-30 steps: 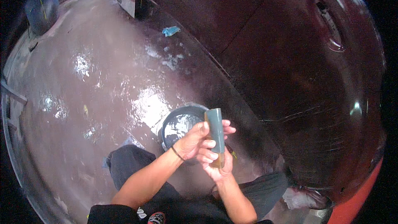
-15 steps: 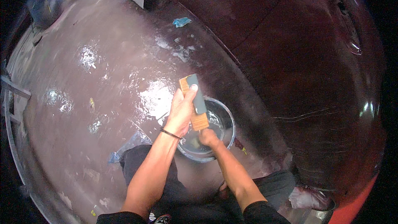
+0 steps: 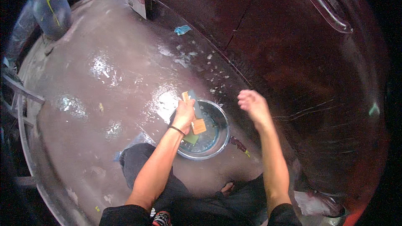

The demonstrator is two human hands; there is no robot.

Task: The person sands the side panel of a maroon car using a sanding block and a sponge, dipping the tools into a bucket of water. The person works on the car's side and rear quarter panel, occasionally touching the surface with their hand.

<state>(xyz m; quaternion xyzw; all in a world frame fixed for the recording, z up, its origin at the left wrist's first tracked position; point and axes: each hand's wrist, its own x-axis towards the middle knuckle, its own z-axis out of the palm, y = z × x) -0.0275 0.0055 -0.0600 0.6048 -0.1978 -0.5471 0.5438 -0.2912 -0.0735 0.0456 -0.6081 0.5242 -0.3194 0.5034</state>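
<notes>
My left hand [image 3: 183, 115] is wrapped around a sanding block [image 3: 198, 126], a pale wooden block with a grey sheet along one side. It is tilted over a round basin [image 3: 226, 132] of water, whose near-left part my hand hides. A small green piece [image 3: 191, 138] shows just below the block, at the basin's left side. My right hand [image 3: 253, 104] is raised right of the basin, in front of the dark red car panel [image 3: 293, 79]. Its fingers are loosely bent and apart, slightly blurred, with nothing seen in them.
Whitish drops [image 3: 217, 74] dot the wet floor [image 3: 96, 113] and the car's lower edge. A blue cloth [image 3: 182, 29] lies farther off. A dark red scrap [image 3: 239, 144] sits right of the basin. A blue barrel [image 3: 52, 10] and a metal frame [image 3: 25, 92] stand left.
My right hand has left the basin and moved up and right toward the car panel. The sanding block has come lower and nearer the water. Drops now show beyond the basin.
</notes>
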